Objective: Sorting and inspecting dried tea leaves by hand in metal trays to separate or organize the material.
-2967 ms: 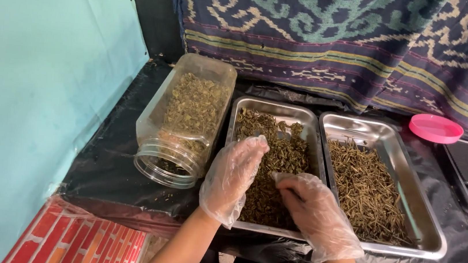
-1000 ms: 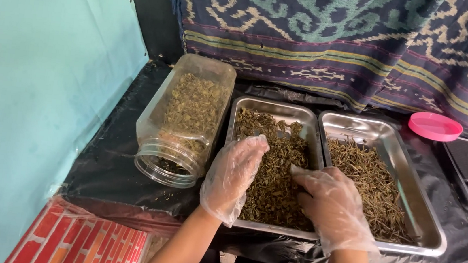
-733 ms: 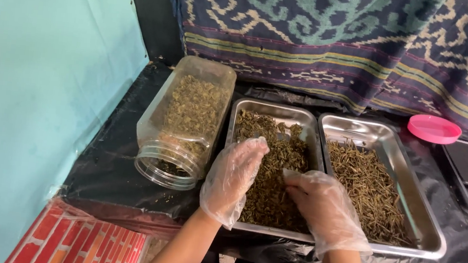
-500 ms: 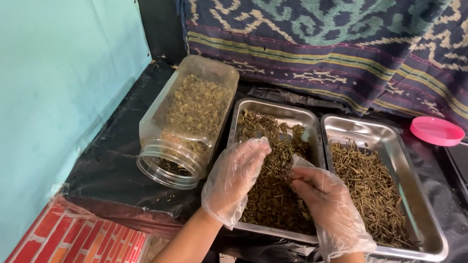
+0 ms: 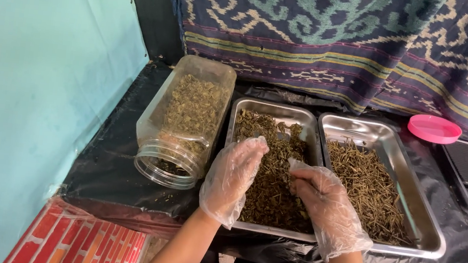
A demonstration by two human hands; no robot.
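**Hands sorting dried herb in the left tray**

Right hand (image 5: 327, 208) has drawn back from the trays' divide, fingers pinched on bits of dried herb (image 5: 272, 182); left hand (image 5: 232, 175) stays loosely open on the left tray (image 5: 260, 106).

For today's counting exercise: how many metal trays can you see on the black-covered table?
2. The left tray lies beside the tipped jar, under both gloved hands; the right tray touches its right side, near the pink lid.
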